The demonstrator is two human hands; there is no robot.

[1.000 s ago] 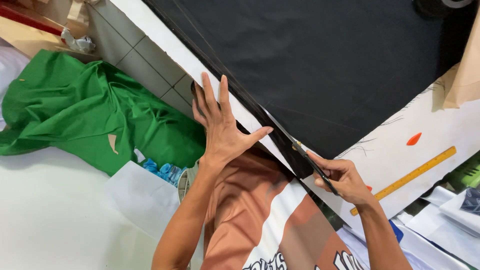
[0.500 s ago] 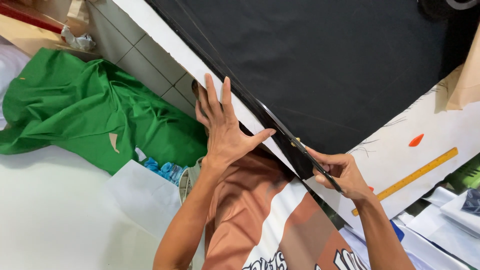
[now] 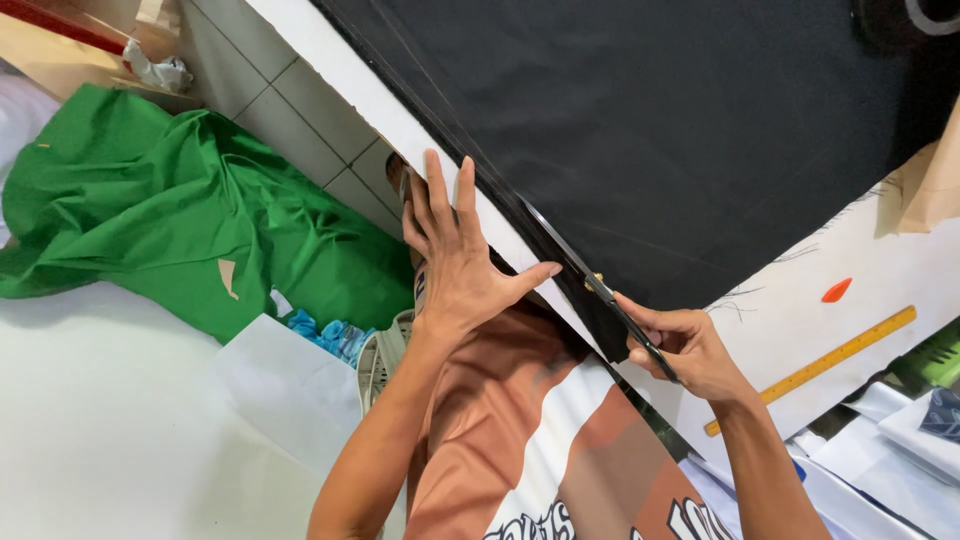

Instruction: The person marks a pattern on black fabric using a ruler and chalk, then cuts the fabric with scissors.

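Observation:
A large black cloth (image 3: 660,120) lies spread over a white table (image 3: 800,310). My right hand (image 3: 685,350) grips a pair of scissors (image 3: 590,282), whose blades run along the cloth's lower left edge. My left hand (image 3: 455,255) lies flat with fingers spread, pressing on the table's edge just left of the blades, thumb pointing toward them. A narrow black strip (image 3: 600,340) hangs from the cloth's edge below the scissors.
A crumpled green cloth (image 3: 190,215) lies on the floor at left beside white sheets (image 3: 110,420). A yellow ruler (image 3: 815,365) and an orange chalk piece (image 3: 836,290) rest on the table at right. Brown paper (image 3: 925,185) sits at the right edge.
The scissors and my right hand have moved up along the black cloth's edge. My left hand has slid a little further up the table's edge.

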